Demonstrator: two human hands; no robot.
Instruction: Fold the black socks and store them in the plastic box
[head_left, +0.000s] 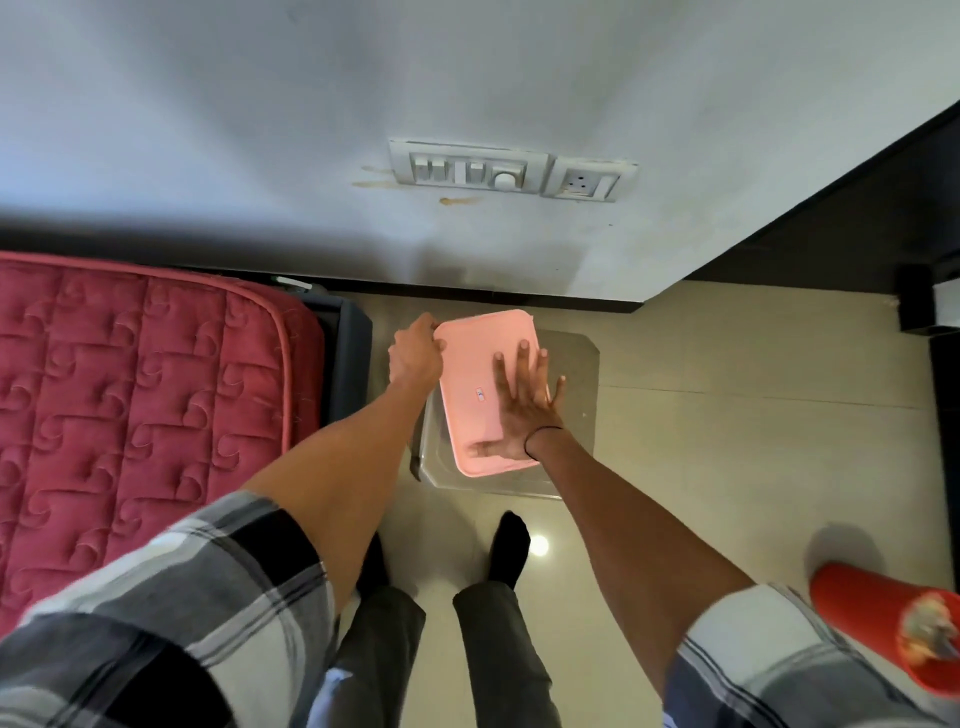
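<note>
Flat right hand (522, 410) on smooth rounded pink lid (478, 374)

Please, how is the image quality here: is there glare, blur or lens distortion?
Head view: a round glare spot shines on the glossy floor; wide-angle bending curves the wall and mattress; the sleeves at the bottom are blurred; the pink lid stays fairly sharp.

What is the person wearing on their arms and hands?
Both arms have short checked sleeves in grey, white and black: the left sleeve and the right sleeve. The forearms are bare. The left hand wears nothing. The right hand has no glove or ring showing, but a thin black band circles its wrist.
</note>
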